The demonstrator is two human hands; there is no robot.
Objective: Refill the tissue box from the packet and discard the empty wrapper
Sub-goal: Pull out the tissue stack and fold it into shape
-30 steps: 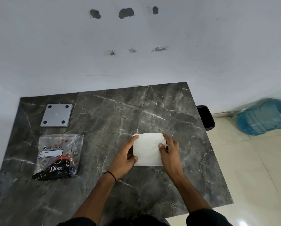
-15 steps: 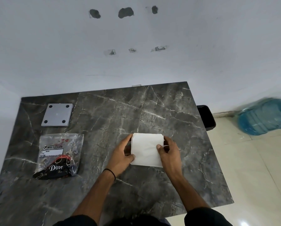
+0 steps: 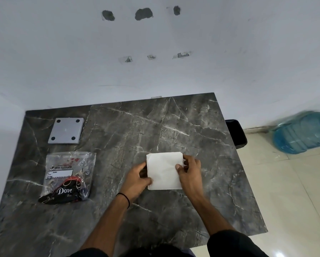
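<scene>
A white square stack of tissues (image 3: 163, 169) is held between my two hands over the middle of the dark marble table (image 3: 155, 127). My left hand (image 3: 136, 178) grips its left edge with curled fingers and the thumb near the lower corner. My right hand (image 3: 190, 173) grips its right edge, thumb on top. At the left lies the clear plastic tissue wrapper (image 3: 70, 169) with a dark Dove pouch (image 3: 64, 191) showing in its lower part. Behind the wrapper a flat grey square piece with four dark dots (image 3: 66, 131) lies on the table.
A black bin (image 3: 236, 132) stands on the floor against the table's right edge. A blue water jug (image 3: 304, 131) lies on the tiled floor at the far right. White walls close the table's back and left sides.
Both hands have closed in on the tissue stack and lifted it slightly; the left fingers went from lying alongside it to curling round its edge. The stack's top edge shifted a little.
</scene>
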